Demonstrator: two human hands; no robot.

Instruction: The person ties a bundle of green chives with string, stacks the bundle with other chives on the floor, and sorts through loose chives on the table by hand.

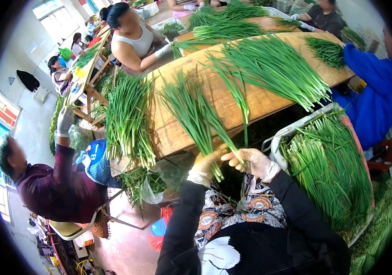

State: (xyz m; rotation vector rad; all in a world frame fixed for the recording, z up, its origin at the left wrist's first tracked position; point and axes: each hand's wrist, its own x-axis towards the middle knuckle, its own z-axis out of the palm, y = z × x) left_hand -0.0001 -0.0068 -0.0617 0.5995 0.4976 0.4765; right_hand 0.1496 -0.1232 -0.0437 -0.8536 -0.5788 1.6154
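Observation:
My left hand (206,166), in a pale glove, is closed around the white stem ends of a bunch of garlic chives (187,112). The leaves of that bunch lie away from me over the table edge. Close beside it my gloved right hand (254,163) pinches the lower ends of a few chive stalks (220,129), and its fingertips almost meet the left hand. A few loose stalks (238,94) hang over the edge further right. A large spread of chives (276,66) covers the table beyond them.
The wooden table (177,137) curves in front of me. Another chive pile (129,117) sits at its left end. At my right stands a crate (278,142) full of chives (331,160). People sit close: a maroon sleeve (63,167) left, a blue sleeve (370,78) right, a person in white (138,46) opposite.

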